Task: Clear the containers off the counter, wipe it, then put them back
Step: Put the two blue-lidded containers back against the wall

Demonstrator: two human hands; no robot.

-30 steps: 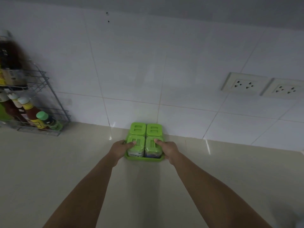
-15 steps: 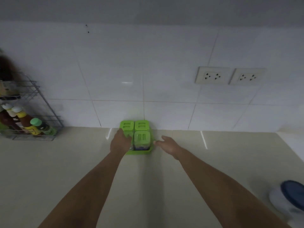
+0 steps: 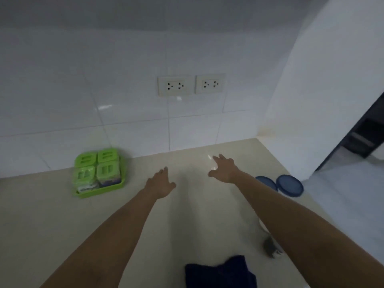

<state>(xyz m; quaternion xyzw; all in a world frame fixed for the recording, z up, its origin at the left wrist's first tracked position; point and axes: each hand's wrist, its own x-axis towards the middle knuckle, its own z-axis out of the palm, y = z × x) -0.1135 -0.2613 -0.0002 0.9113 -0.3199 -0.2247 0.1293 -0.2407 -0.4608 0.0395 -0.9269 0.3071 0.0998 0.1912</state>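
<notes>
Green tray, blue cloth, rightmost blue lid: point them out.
green tray [image 3: 97, 191]: head view, front rim.
blue cloth [image 3: 220, 273]: head view, middle of the fabric.
rightmost blue lid [image 3: 289, 185]: head view, centre of its top.

Four small square containers [image 3: 107, 170] with bright green slotted lids are sitting upright, two by two and touching, in a shallow green tray [image 3: 97, 192]. The tray is resting on the beige counter [image 3: 52, 215] at its back edge, to the left of the left hand [image 3: 161, 183] and apart from it. Two round dark blue lids [image 3: 289, 185] are lying side by side to the right of the right hand [image 3: 225, 171], near the counter's right edge; whatever is under them is not showing. A crumpled dark blue cloth [image 3: 220, 271] is lying on the counter nearer than both hands, between the forearms.
</notes>
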